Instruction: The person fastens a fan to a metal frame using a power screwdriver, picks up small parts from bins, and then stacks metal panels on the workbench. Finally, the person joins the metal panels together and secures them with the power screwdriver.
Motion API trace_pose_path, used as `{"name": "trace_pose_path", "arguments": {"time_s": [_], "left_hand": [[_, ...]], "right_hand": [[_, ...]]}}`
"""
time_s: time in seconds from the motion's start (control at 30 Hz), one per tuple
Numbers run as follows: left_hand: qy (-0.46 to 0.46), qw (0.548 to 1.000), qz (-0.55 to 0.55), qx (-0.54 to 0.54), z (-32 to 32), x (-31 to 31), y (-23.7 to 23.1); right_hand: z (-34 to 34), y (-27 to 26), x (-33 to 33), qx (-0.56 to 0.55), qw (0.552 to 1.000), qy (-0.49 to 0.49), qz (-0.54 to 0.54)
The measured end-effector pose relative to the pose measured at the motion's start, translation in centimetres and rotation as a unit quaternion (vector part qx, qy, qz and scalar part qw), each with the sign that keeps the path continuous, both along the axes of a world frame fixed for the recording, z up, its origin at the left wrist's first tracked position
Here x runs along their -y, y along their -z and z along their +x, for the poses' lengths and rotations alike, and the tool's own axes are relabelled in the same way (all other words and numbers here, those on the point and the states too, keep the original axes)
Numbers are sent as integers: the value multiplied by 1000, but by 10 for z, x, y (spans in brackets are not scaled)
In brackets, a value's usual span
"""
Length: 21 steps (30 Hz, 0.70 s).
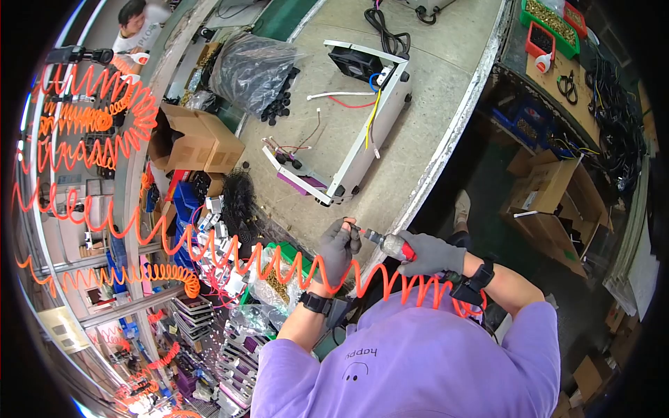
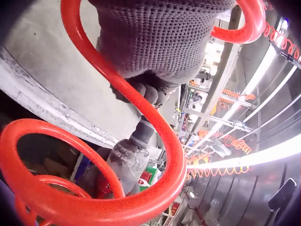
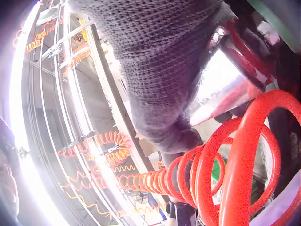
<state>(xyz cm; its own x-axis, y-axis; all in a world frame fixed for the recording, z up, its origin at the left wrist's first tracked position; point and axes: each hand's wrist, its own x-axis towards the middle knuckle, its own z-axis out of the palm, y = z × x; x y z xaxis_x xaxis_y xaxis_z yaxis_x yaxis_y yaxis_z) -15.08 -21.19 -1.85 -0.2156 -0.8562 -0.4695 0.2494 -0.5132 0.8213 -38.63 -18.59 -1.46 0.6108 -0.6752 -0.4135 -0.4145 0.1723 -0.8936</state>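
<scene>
A red and silver air screwdriver (image 1: pixel 396 246) is gripped in my gloved right hand (image 1: pixel 433 253), its nose pointing left toward the other hand. The fingers of my gloved left hand (image 1: pixel 337 252) are curled at the bit (image 1: pixel 358 228), pinching its tip; what small piece may be between them I cannot tell. In the left wrist view the screwdriver's grey nose (image 2: pixel 142 132) is right by those fingertips. The right wrist view shows the knitted glove around the tool's shiny body (image 3: pixel 218 82). Beyond both hands, a white metal frame (image 1: pixel 376 125) with a black fan (image 1: pixel 354 64) lies on the workbench (image 1: pixel 425 90).
An orange coiled air hose (image 1: pixel 279 259) stretches across in front of my wrists. A clear plastic bag (image 1: pixel 252 70) and scattered black parts (image 1: pixel 276 108) lie at the bench's far left. Green bins of brass pieces (image 1: pixel 279 285) sit near my left arm. Cardboard boxes (image 1: pixel 557 202) stand right.
</scene>
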Motion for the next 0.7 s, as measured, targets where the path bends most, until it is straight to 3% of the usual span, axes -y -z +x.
{"name": "trace_pose_path", "arguments": {"time_s": [0.13, 0.2, 0.23, 0.27, 0.3, 0.33, 0.43, 0.63, 0.7], "left_hand": [[5, 999, 29, 34, -1, 5, -9], [-4, 957, -109, 270, 11, 8, -7], [4, 897, -178, 405, 29, 11, 5], [5, 896, -178, 407, 34, 20, -6], [61, 784, -322, 527, 37, 33, -19], [115, 633, -448, 621, 36, 46, -34], [311, 533, -481, 623, 36, 86, -55], [481, 520, -412, 573, 26, 130, -37], [482, 521, -417, 568, 26, 131, -35]], "right_hand": [[2, 7, 6, -10, 1000, 8, 4], [6, 14, 15, -35, 999, 6, 11], [8, 19, 19, -60, 998, 3, 19], [10, 27, 22, -58, 998, 3, 19], [14, 38, 24, -79, 997, 3, 5], [18, 46, 26, -100, 995, 3, -9], [25, 56, 32, -107, 994, 18, 10], [32, 65, 36, -101, 993, 59, 5], [30, 57, 39, -103, 994, 44, 19]]}}
